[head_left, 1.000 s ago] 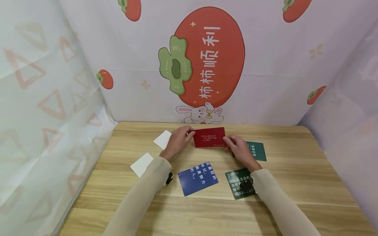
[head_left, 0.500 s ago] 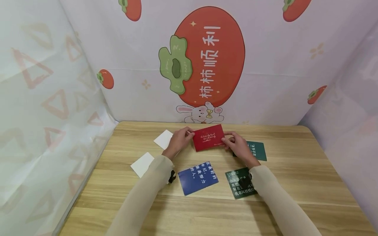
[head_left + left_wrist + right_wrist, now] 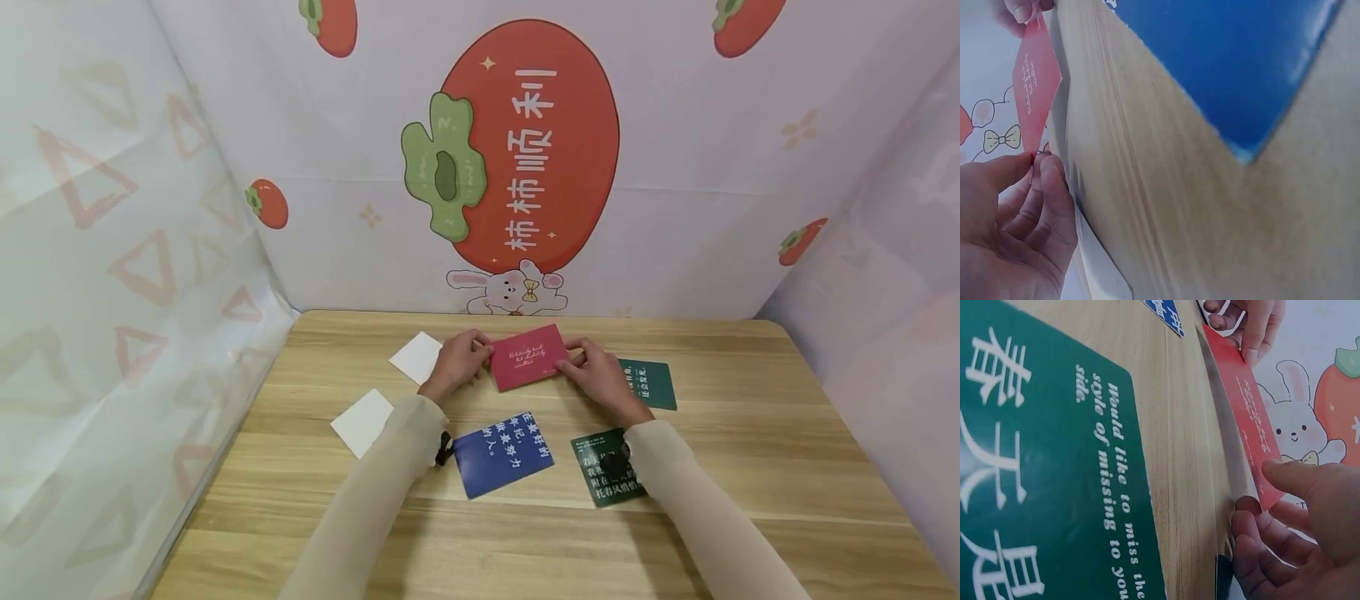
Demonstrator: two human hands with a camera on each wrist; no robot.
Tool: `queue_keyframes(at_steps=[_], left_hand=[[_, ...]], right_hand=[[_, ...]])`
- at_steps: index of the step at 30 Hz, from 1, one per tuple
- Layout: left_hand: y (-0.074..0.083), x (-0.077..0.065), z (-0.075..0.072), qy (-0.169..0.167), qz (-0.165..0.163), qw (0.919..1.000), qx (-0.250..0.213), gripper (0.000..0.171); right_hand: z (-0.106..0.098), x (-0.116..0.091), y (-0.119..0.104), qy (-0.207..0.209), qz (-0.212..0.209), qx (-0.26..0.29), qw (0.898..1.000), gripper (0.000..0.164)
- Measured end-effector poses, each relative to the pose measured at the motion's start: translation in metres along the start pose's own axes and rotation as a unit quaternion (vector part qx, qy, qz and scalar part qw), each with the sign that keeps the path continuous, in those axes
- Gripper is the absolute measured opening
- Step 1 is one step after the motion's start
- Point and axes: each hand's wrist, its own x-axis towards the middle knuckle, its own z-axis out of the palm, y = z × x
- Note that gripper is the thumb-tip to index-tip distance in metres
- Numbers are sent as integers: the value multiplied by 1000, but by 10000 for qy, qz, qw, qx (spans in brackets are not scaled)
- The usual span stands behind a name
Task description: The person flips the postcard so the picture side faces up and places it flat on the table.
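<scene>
Both hands hold a red card (image 3: 529, 358) with pale cursive writing, near the back of the table. My left hand (image 3: 461, 362) pinches its left end between thumb and fingers, as the left wrist view also shows for the card (image 3: 1036, 87). At the opposite end my right hand (image 3: 598, 375) pinches a corner; in the right wrist view the thumb lies on the printed face of the card (image 3: 1244, 409). The card tilts slightly, its right end farther back. Closer to the person lies a blue card (image 3: 504, 457) with white characters.
Two white cards (image 3: 362, 422) lie at left, one behind the other. On the right are a teal card (image 3: 651, 385), partly behind the right hand, and a dark green card (image 3: 600, 483), partly under the right sleeve. A printed cloth (image 3: 675, 250) hangs behind the wooden table (image 3: 510, 550).
The red card has turned counterclockwise from nearly level and leaned back flatter, its face now paler. The right hand has shifted slightly left and toward the person. The other cards have stayed put.
</scene>
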Motion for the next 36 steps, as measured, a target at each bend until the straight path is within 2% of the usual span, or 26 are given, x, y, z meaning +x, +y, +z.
queue_keyframes(at_steps=[4, 10, 18, 25, 28, 33, 36], left_hand=[[-1, -1, 3, 41, -139, 9996, -228, 18], [-2, 0, 7, 107, -203, 9996, -182, 17], [0, 2, 10, 105, -165, 9993, 327, 18], [-1, 4, 7, 23, -146, 9973, 713, 21], [-2, 2, 3, 76, -3, 9958, 908, 22], [-7, -3, -6, 297, 462, 9879, 1452, 22], [-12, -7, -13, 296, 686, 9861, 1481, 22]], right_hand=[[2, -1, -3, 28, -1, -133, 9999, 47], [7, -1, -8, 90, 153, -424, 9989, 49], [13, -3, -12, 135, 278, -909, 9954, 51], [15, -6, -15, 272, 322, -871, 9953, 51], [17, -6, -16, 415, 264, -769, 9958, 48], [23, -7, -22, 578, -43, -684, 9960, 45], [26, -9, -27, 529, -189, -629, 9964, 45]])
